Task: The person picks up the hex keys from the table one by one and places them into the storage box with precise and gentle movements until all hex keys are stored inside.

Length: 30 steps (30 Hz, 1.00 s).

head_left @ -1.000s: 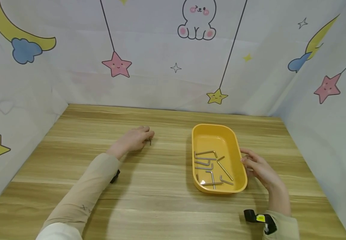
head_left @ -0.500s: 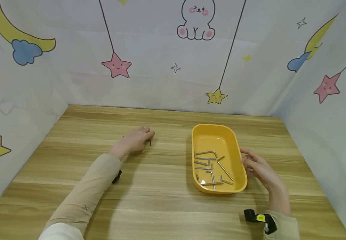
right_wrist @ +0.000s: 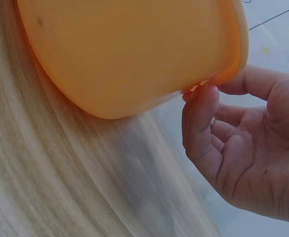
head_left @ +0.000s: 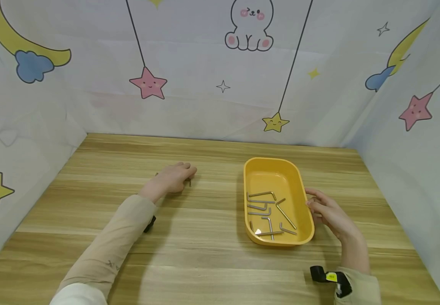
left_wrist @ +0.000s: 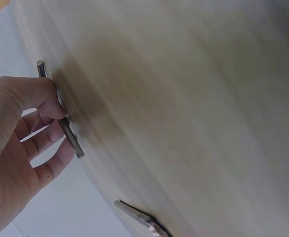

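Observation:
My left hand (head_left: 170, 177) is low over the left-middle of the table. Its thumb and fingers pinch a dark metal hex key (left_wrist: 71, 138), plain in the left wrist view and mostly covered by the hand from above. Close by lies a second hex key (left_wrist: 137, 213), cut off by that view's lower edge. On the right stands a yellow plastic tray (head_left: 279, 166), holding several silvery hex keys (head_left: 263, 201) and a brass-coloured one (head_left: 286, 216). My right hand (right_wrist: 248, 143) holds the tray's right rim between thumb and fingers.
The wood-grain table (head_left: 201, 254) runs back to a white printed cloth (head_left: 189, 114), which also hangs at both sides. A black camera strap (head_left: 330, 279) sits on the right wrist.
The left forearm has shifted slightly to the right, and the key's visible end has dipped a little toward me. The right hand and tray stay where they were.

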### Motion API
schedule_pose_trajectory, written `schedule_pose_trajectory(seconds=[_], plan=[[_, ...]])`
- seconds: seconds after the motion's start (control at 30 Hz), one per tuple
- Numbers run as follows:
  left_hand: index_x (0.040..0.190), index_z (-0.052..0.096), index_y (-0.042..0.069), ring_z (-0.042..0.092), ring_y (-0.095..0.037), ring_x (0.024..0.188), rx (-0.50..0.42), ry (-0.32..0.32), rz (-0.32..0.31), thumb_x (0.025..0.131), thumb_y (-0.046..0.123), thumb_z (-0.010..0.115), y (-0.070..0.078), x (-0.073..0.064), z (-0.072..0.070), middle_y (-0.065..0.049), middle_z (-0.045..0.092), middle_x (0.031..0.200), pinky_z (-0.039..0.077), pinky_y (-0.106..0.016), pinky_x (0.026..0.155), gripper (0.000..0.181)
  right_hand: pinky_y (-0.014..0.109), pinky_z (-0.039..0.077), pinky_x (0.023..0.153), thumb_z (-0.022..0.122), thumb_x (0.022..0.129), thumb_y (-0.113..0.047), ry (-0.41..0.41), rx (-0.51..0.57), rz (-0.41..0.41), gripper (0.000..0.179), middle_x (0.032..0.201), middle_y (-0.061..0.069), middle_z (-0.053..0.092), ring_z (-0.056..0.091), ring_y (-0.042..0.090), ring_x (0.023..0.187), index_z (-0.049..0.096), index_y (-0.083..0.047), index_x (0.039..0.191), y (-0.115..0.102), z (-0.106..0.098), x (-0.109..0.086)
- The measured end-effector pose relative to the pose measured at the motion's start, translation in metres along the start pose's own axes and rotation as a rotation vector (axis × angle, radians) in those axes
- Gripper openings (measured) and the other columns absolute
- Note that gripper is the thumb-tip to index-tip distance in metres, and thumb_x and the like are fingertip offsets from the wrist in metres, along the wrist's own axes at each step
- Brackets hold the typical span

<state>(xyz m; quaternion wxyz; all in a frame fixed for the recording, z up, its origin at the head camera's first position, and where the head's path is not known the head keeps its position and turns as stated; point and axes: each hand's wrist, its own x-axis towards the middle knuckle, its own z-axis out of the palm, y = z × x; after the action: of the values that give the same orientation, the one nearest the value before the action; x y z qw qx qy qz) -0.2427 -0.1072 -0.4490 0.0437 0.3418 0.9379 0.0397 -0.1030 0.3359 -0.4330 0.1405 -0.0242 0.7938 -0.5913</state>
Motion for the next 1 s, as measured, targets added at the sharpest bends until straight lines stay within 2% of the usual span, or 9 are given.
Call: schedule_pose_trajectory(seconds=[0.37, 0.57, 0.77, 0.9, 1.0], plan=[[0.087, 0.048, 0.012, 0.038, -0.017, 0.071, 0.021, 0.035, 0.033, 0.09, -0.003, 0.052, 0.006, -0.005, -0.002, -0.001, 0.044, 0.081, 0.03, -0.029, 0.062, 0.016, 0.029, 0.057, 0.07, 0.046, 0.101, -0.022, 0.007, -0.002, 0.013, 0.06, 0.092, -0.005, 0.057, 0.062, 0.007, 0.077, 0.02, 0.002, 0.149, 0.001, 0.0, -0.001], [0.091, 0.049, 0.012, 0.042, -0.016, 0.072, 0.046, 0.056, 0.06, 0.091, 0.002, 0.058, 0.014, -0.007, -0.008, -0.001, 0.047, 0.085, 0.032, -0.029, 0.061, 0.013, 0.029, 0.057, 0.071, 0.045, 0.101, -0.022, 0.007, -0.002, 0.007, 0.06, 0.092, -0.005, 0.058, 0.062, 0.007, 0.077, 0.019, 0.003, 0.149, 0.001, -0.001, -0.001], [0.096, 0.052, 0.014, 0.052, -0.016, 0.079, 0.066, 0.092, 0.1, 0.089, 0.012, 0.066, 0.025, -0.007, -0.014, 0.0, 0.051, 0.091, 0.042, -0.029, 0.066, 0.016, 0.029, 0.057, 0.07, 0.045, 0.101, -0.022, 0.002, -0.001, 0.004, 0.059, 0.092, -0.005, 0.058, 0.062, 0.007, 0.077, 0.02, 0.003, 0.149, 0.001, -0.001, -0.001], [0.103, 0.055, 0.014, 0.059, -0.019, 0.089, 0.06, 0.111, 0.129, 0.086, 0.001, 0.064, 0.033, -0.008, -0.019, -0.001, 0.056, 0.097, 0.049, -0.032, 0.074, 0.023, 0.029, 0.057, 0.071, 0.045, 0.101, -0.022, -0.001, 0.003, 0.002, 0.06, 0.092, -0.005, 0.058, 0.062, 0.007, 0.077, 0.02, 0.003, 0.149, 0.001, 0.0, -0.001], [0.102, 0.055, 0.014, 0.059, -0.019, 0.091, 0.068, 0.14, 0.154, 0.083, -0.006, 0.06, 0.039, -0.008, -0.021, 0.0, 0.057, 0.098, 0.05, -0.033, 0.076, 0.028, 0.029, 0.057, 0.07, 0.045, 0.101, -0.022, -0.005, 0.002, -0.005, 0.059, 0.092, -0.004, 0.058, 0.062, 0.007, 0.077, 0.02, 0.003, 0.149, 0.001, 0.0, 0.0]])
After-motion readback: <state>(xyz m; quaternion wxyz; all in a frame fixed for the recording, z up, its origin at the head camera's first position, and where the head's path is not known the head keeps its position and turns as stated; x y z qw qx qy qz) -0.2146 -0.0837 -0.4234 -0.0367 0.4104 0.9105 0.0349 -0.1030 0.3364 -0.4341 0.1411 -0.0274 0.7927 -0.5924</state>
